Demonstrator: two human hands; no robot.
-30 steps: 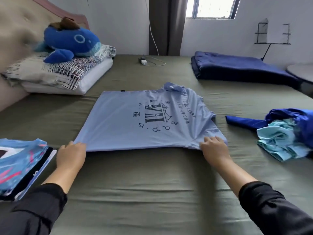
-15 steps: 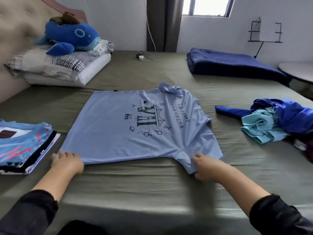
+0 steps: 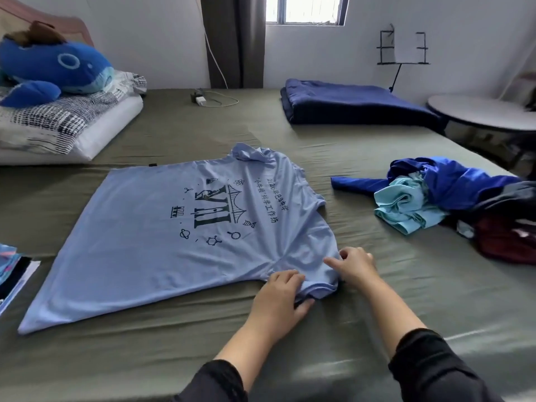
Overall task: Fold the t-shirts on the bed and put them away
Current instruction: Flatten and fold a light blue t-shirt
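two hands at one sleeve: light-blue t-shirt spread for folding

two hands meet at the near right sleeve of the light-blue t-shirt (image 3: 179, 227), which lies flat, print up, on the olive bed sheet (image 3: 377, 300), collar to the right and hem to the left. the left hand (image 3: 278, 297) lies over the sleeve hem with its thumb tucked beneath the cloth, holding it in a pinch. the right hand (image 3: 352, 264) has curled fingers that nip the fabric just above the sleeve seam. judgement: the sleeve is being straightened or turned in as a first fold.

risk: with both hands at one corner, the far and left parts of the shirt lie free; a pull toward the near edge could drag the whole body askew and crease the print area. the bunched collar at the far right could then be folded in as a lump.

surroundings, near to far: a stack of folded shirts (image 3: 13, 268) at the left edge; a heap of unfolded garments (image 3: 435, 198) to the right, near but apart from the shirt; a pillow (image 3: 66, 126) bearing a blue plush whale (image 3: 55, 68) far left; a charger with cable (image 3: 203, 98); a folded navy blanket (image 3: 356, 103) far right; a round table (image 3: 481, 111) beyond. nothing lies on the shirt itself.
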